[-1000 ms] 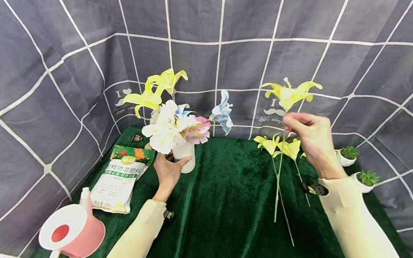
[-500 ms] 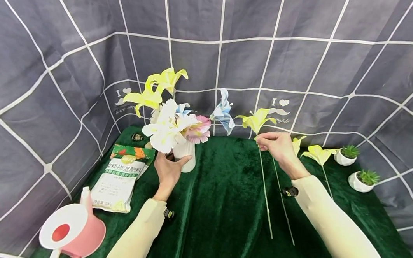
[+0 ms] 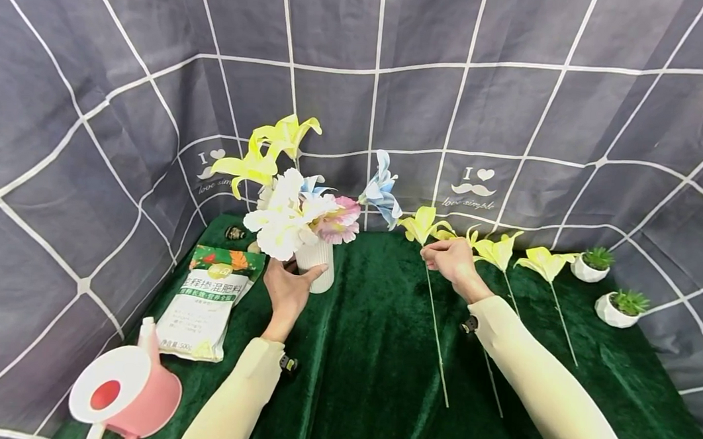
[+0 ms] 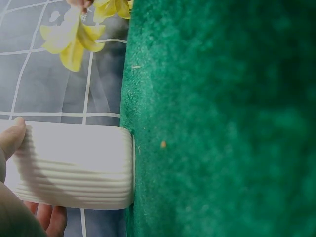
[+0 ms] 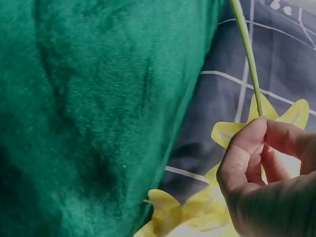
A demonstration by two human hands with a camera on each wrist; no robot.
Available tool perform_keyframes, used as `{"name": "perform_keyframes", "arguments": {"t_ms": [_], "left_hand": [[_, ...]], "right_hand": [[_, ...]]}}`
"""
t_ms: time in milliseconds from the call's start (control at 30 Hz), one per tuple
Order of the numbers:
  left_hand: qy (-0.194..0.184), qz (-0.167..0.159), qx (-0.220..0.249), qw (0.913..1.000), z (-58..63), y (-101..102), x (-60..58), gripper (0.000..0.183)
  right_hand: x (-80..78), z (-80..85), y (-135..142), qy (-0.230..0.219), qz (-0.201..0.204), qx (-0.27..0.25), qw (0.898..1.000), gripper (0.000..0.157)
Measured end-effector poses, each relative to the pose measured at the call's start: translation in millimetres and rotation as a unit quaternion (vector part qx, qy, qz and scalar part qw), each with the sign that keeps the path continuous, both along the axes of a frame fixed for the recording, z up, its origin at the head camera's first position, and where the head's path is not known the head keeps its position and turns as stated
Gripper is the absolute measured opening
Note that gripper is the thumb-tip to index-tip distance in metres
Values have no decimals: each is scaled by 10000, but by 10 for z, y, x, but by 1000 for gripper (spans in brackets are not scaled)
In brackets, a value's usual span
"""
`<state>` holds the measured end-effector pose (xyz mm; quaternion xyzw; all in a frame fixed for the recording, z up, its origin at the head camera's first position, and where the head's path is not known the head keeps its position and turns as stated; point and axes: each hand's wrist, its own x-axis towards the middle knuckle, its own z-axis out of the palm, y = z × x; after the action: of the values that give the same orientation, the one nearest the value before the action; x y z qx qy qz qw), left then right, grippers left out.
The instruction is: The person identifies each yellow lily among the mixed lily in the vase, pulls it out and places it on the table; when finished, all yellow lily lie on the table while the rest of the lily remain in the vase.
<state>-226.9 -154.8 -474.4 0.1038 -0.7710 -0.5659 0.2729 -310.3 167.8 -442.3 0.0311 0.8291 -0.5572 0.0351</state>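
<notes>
Writing check: the bag of fertilizer [image 3: 200, 311] at left reads 释掺混肥料 in big characters, first character unclear, with 500g near the bottom; the smaller print's too tiny. The grey backdrop [image 3: 417, 110] says "I", a heart, a moustache, then "love simple". Left hand [image 3: 288, 288] is wrapped around the white ribbed vase [image 3: 318, 256], stuffed with mixed flowers [image 3: 286, 209]. Right hand [image 3: 455, 263] has thumb and fingers pinched on a yellow lily [image 3: 421, 224] just below its bloom, right of the vase, stem hanging down.
</notes>
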Motion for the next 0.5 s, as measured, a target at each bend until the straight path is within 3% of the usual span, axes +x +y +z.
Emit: {"name": "perform_keyframes", "arguments": {"t_ms": [500], "left_hand": [[-7, 36, -55, 10000, 5, 3, 10, 76]], "right_hand": [[-120, -253, -23, -269, -248, 387, 9986, 22]]}}
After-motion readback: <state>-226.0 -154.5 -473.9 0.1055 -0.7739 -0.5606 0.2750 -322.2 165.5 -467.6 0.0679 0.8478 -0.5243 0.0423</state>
